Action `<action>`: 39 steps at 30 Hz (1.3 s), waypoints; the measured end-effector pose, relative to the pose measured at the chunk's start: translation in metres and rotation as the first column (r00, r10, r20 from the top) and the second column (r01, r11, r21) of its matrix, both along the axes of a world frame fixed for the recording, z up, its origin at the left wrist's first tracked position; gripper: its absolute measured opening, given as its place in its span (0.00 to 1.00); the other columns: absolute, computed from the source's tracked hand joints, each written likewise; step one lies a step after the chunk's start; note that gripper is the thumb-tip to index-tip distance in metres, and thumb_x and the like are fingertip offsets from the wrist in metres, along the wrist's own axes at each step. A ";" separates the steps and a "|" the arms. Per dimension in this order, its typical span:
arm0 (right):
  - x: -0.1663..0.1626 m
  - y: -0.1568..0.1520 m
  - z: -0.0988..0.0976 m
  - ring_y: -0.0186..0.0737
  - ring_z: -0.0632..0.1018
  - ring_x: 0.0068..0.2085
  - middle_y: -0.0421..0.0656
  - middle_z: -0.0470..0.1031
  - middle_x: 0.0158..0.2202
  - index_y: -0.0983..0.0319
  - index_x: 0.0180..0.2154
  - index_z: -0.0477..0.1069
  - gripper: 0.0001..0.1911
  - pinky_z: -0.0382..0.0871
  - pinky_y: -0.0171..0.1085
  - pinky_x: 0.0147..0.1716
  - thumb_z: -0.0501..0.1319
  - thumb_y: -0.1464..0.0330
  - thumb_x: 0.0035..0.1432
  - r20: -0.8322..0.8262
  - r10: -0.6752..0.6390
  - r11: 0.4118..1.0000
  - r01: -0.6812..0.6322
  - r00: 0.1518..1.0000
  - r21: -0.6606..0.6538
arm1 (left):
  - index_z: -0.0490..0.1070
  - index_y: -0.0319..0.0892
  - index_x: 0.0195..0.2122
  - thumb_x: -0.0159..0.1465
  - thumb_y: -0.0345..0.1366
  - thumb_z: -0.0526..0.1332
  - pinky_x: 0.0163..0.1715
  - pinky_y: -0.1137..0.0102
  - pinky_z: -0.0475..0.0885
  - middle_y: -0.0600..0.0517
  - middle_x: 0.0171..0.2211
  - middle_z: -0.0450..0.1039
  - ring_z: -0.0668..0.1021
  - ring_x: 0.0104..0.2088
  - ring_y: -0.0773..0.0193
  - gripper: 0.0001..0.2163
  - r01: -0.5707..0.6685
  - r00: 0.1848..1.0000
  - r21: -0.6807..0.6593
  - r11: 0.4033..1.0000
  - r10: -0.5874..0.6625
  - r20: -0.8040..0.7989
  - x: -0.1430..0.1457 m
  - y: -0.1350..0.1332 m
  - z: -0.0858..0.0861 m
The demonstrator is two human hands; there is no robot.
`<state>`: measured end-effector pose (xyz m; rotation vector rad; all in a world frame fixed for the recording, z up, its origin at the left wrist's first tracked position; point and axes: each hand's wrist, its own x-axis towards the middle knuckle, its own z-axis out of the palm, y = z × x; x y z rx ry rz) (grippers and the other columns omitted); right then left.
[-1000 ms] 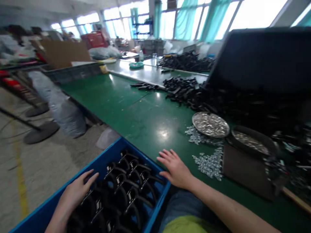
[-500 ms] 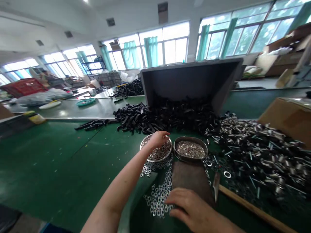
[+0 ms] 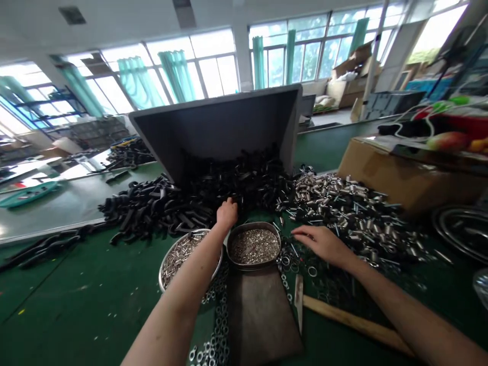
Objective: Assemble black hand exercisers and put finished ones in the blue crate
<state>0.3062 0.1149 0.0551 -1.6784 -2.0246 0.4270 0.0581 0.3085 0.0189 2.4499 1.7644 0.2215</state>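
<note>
My left hand [image 3: 227, 213] reaches to the near edge of a heap of curved black parts [image 3: 160, 203]. Its fingers are bent and close together; what they hold, if anything, is hidden. Below that arm stands a round metal bowl [image 3: 168, 264] of small metal pins. An oval tin [image 3: 231, 256] full of tiny metal pieces is beside it. To the right, my right hand [image 3: 324, 244] hovers, fingers stretched and apart, at the near left of a pile of metal sleeves and bolts [image 3: 343, 203]. Nothing shows in it.
A grey tub [image 3: 229, 99] lies tipped on its side behind the black heap. A flat metal plate [image 3: 263, 315] lies in front of the tin, with a wooden-handled hammer [image 3: 351, 320] on its right and loose nuts [image 3: 208, 353] on its left. A cardboard box [image 3: 381, 168] stands back right.
The view has turned right. My left hand has gone from above the bowl of pins to the black heap. My right hand has moved forward from beside the nuts and plate to the metal pile.
</note>
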 end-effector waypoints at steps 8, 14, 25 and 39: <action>-0.004 0.079 -0.037 0.41 0.73 0.46 0.44 0.77 0.42 0.60 0.39 0.75 0.17 0.65 0.37 0.44 0.51 0.78 0.57 0.318 0.034 0.997 -0.054 0.948 0.054 | 0.67 0.45 0.53 0.57 0.35 0.59 0.45 0.60 0.66 0.43 0.39 0.76 0.75 0.44 0.49 0.21 0.047 0.997 -0.020 0.999 -0.048 -0.058 -0.020 -0.021 0.009; -0.013 0.084 -0.048 0.43 0.72 0.42 0.50 0.75 0.36 0.63 0.33 0.73 0.12 0.64 0.39 0.42 0.52 0.78 0.56 0.333 0.033 0.995 -0.061 0.942 0.073 | 0.75 0.55 0.46 0.57 0.30 0.56 0.39 0.73 0.68 0.53 0.41 0.78 0.77 0.41 0.59 0.18 0.196 0.973 -0.161 0.967 -0.212 -0.087 -0.032 -0.022 0.008; -0.021 0.022 -0.026 0.43 0.77 0.37 0.44 0.76 0.36 0.59 0.40 0.68 0.13 0.71 0.42 0.39 0.59 0.62 0.53 -0.281 -0.140 0.986 0.161 0.949 0.052 | 0.77 0.48 0.39 0.59 0.26 0.57 0.39 0.68 0.65 0.47 0.36 0.77 0.76 0.42 0.57 0.13 0.312 0.944 -0.034 0.949 -0.314 -0.099 -0.038 -0.026 0.041; -0.083 -0.105 -0.031 0.42 0.77 0.31 0.46 0.77 0.33 0.60 0.41 0.70 0.26 0.75 0.40 0.31 0.65 0.51 0.44 -0.706 -0.220 0.946 -0.029 0.674 -0.323 | 0.68 0.39 0.35 0.56 0.45 0.58 0.34 0.67 0.71 0.48 0.32 0.72 0.76 0.31 0.64 0.14 -0.159 -0.047 -0.373 0.914 0.370 0.928 -0.179 -0.217 0.032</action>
